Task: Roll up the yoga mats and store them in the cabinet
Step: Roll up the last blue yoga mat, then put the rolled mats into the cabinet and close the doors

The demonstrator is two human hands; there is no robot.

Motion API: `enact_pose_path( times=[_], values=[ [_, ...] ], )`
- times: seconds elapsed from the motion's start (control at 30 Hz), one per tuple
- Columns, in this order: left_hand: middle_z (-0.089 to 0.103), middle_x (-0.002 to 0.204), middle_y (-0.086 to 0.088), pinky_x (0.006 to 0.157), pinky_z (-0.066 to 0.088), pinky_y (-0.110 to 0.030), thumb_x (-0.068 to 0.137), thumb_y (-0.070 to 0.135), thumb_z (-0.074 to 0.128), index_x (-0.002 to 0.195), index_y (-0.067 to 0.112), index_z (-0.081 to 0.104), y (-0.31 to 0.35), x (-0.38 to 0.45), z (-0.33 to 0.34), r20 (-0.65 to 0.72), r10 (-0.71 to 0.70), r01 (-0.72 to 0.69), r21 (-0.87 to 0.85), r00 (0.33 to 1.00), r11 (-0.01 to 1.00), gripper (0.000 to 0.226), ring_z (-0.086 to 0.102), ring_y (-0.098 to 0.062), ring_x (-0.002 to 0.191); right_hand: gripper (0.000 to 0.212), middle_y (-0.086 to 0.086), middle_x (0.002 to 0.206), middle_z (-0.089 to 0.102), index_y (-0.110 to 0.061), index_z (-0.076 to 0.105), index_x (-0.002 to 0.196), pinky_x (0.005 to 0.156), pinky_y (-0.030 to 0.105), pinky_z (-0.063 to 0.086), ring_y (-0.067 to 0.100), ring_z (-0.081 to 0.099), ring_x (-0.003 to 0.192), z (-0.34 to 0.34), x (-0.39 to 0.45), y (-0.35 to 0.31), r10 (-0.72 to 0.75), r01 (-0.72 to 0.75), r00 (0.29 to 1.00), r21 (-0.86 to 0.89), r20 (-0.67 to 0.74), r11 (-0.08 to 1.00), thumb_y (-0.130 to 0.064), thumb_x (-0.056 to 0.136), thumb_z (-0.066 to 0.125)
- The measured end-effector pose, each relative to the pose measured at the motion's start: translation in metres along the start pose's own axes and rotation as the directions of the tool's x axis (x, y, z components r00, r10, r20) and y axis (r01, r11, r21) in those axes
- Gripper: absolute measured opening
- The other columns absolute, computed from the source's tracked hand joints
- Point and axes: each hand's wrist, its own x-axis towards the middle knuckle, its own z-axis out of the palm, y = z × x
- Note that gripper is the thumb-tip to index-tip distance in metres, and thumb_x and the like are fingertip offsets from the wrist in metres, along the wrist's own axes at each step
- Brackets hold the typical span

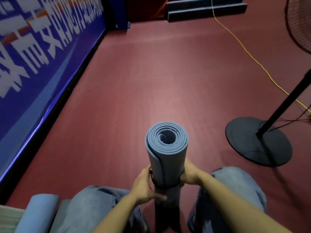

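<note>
A rolled blue yoga mat (pixel 166 153) stands upright on the red floor between my knees, its spiral end facing up. A dark strap (pixel 165 185) circles the roll about halfway down. My left hand (pixel 144 185) grips the roll's left side at the strap. My right hand (pixel 189 174) clasps its right side at the same height. A second rolled blue mat (pixel 38 212) lies at the bottom left beside my left leg. No cabinet is in view.
A blue banner barrier (pixel 42 64) runs along the left. A standing fan's round black base (pixel 257 140) and pole stand at the right, with a yellow cable (pixel 244 49) trailing across the floor. Blue steps (pixel 205 9) sit at the far end.
</note>
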Motion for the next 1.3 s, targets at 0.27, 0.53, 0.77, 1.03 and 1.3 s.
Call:
enact_pose_path(
  times=[0.27, 0.53, 0.77, 1.03, 1.3],
  values=[
    [0.066, 0.137, 0.009, 0.099, 0.056, -0.037, 0.044, 0.01, 0.107, 0.147, 0.015, 0.038, 0.039, -0.044, -0.001, -0.334, -0.054, -0.131, -0.506, 0.941, 0.853, 0.124, 0.059, -0.016, 0.132, 0.106, -0.027, 0.118, 0.068, -0.042, 0.053, 0.128, 0.076, 0.014, 0.054, -0.015, 0.064, 0.099, -0.01, -0.035, -0.061, -0.112, 0.116, 0.993, 0.242, -0.029, 0.963, -0.025, 0.033, 0.099],
    [0.077, 0.11, 0.013, 0.087, 0.061, -0.035, 0.037, 0.038, 0.107, 0.125, 0.028, 0.064, 0.09, -0.117, -0.195, -0.729, -0.25, -0.264, -0.512, 0.637, 0.818, 0.098, 0.073, -0.008, 0.106, 0.116, -0.006, 0.153, 0.049, -0.026, 0.023, 0.161, 0.094, 0.005, 0.042, -0.027, 0.055, 0.101, 0.02, -0.034, -0.254, -0.589, 0.553, 0.808, 0.363, -0.015, 0.75, 0.005, 0.069, 0.087],
    [0.053, 0.143, 0.025, 0.106, 0.049, -0.027, 0.073, 0.052, 0.088, 0.151, 0.037, 0.035, 0.074, -0.274, -0.329, -0.682, -0.039, -0.045, -0.104, 0.731, 0.994, 0.096, 0.054, 0.004, 0.129, 0.105, -0.047, 0.102, 0.063, -0.069, 0.045, 0.119, 0.067, 0.006, 0.05, -0.023, 0.06, 0.096, 0.09, -0.084, -0.388, -0.757, 0.729, 0.65, 0.338, -0.07, 0.595, -0.04, 0.033, 0.099],
    [0.045, 0.145, 0.012, 0.108, 0.034, -0.019, 0.087, 0.049, 0.077, 0.15, 0.019, 0.042, 0.071, -0.44, -0.423, -0.998, -0.006, 0.32, 0.016, 0.069, 0.947, 0.079, 0.044, -0.005, 0.133, 0.104, -0.03, 0.106, 0.065, -0.045, 0.048, 0.126, 0.068, 0.01, 0.049, -0.013, 0.062, 0.093, 0.152, -0.129, -0.497, -0.781, 0.753, 0.598, 0.46, -0.18, 0.47, -0.031, 0.04, 0.105],
    [-0.006, 0.173, -0.009, 0.126, 0.019, -0.049, 0.091, 0.042, 0.076, 0.164, 0.013, -0.008, 0.061, -0.533, -0.538, -0.901, -0.355, 0.257, -0.415, -0.25, 0.873, 0.115, 0.009, -0.033, 0.158, 0.103, -0.01, 0.122, 0.069, -0.024, 0.057, 0.13, 0.097, 0.038, 0.055, 0.009, 0.066, 0.113, 0.209, -0.175, -0.526, -0.738, 0.589, 0.659, 0.71, -0.146, 0.385, -0.046, 0.041, 0.105]
  ],
)
